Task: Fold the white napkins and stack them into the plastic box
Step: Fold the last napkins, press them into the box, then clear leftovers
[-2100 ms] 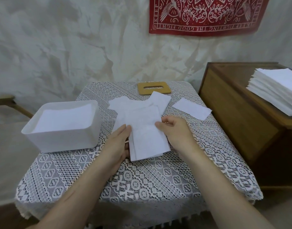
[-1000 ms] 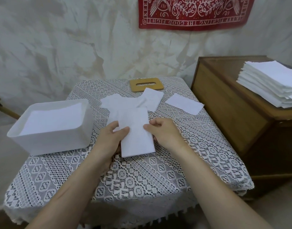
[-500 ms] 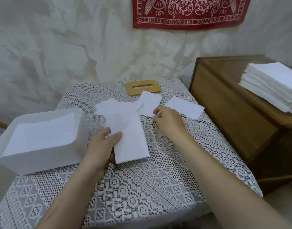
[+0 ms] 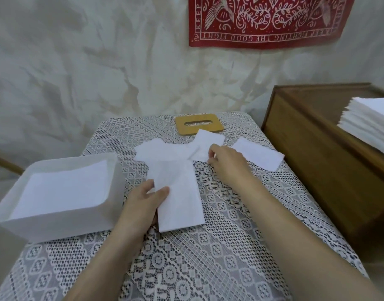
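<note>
In the head view I count one plastic box (image 4: pixel 63 222) with napkins inside, four loose napkins (image 4: pixel 160 152) on the lace table (image 4: pixel 208 268), and one stack (image 4: pixel 373 124) on the cabinet (image 4: pixel 316 170). The left hand (image 4: pixel 143 207) pinches the left edge of the folded napkin (image 4: pixel 182 205), just beside the box. The right hand (image 4: pixel 228 164), fingers curled, pinches the small napkin (image 4: pixel 208 140) further back. Bare lace shows between the folded napkin and the near table edge.

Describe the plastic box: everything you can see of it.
The box looks like milky white, translucent plastic. It is rectangular with rounded corners and has an open top. It stands upright on the lace cloth at the table's left side. White napkins lie flat inside. The left hand is just right of it; whether they touch cannot be told.
</note>
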The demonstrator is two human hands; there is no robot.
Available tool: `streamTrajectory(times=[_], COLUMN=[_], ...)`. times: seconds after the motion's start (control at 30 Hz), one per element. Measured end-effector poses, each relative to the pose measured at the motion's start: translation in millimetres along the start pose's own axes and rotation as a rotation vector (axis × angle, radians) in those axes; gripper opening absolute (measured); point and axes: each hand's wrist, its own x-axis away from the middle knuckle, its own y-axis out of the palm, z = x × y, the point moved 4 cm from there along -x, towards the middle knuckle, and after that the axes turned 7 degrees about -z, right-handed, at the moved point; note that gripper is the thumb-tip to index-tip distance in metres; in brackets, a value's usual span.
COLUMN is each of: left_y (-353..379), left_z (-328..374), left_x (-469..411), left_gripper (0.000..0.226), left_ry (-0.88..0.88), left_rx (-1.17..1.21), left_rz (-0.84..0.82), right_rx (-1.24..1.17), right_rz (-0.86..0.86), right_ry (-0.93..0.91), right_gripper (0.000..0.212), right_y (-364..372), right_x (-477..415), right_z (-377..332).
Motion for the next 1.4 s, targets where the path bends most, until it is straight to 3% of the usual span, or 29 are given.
streamTrajectory(times=[0.3,0.43,0.6,0.73,0.87,1.0,1.07,1.13,1.3,1.4], left_y=[0.1,1.4,6.1,7.4,10.3,13.2,12.6,10.3,8.9,8.2], left_z=[9.8,7.0,3.3,4.3,-1.3,-5.4,-6.0,-6.7,-7.0,-5.5], left_x=[14.9,30.3,48.0,50.7,45.5,35.2,31.8,29.6,26.8,27.5], left_gripper=[0.016,0.017,0.020,0.024,0.021,0.018,0.019,0.019,0.022,0.021], left_ry=[0.028,0.034,0.027,0.029,0.029,0.021,0.019,0.020,0.015,0.019], left_rx=[0.041,0.049,-0.010,-0.039,0.006,0.009,0.016,0.014,0.017,0.008], left_rz=[-0.001,0.002,0.017,0.036,0.053,0.048,0.035,0.030,-0.005,-0.016], right_rx=[-0.063,-0.065,-0.182,-0.197,-0.285,-0.496,-0.546,-0.563,-0.555,-0.530], right_rz=[0.033,-0.103,0.026,-0.053,-0.070,-0.006,0.027,0.044,0.042,0.023], right_ry=[-0.068,-0.040,-0.014,0.019,0.047,0.096,0.125,0.159,0.237,0.288], right_gripper=[0.008,0.011,0.012,0.013,0.012,0.030,0.029,0.021,0.040,0.034], right_y=[-39.9,-27.3,-33.3,-21.8,-17.0,-14.7,-10.3,-6.4,-3.2,-8.6], right_x=[60.2,94.1,123.2,135.2,132.4,123.4,115.9,105.8,88.8,87.1], right_z=[-2.2,1.7,7.1,12.1,16.6,18.1,18.7,18.2,10.5,15.1])
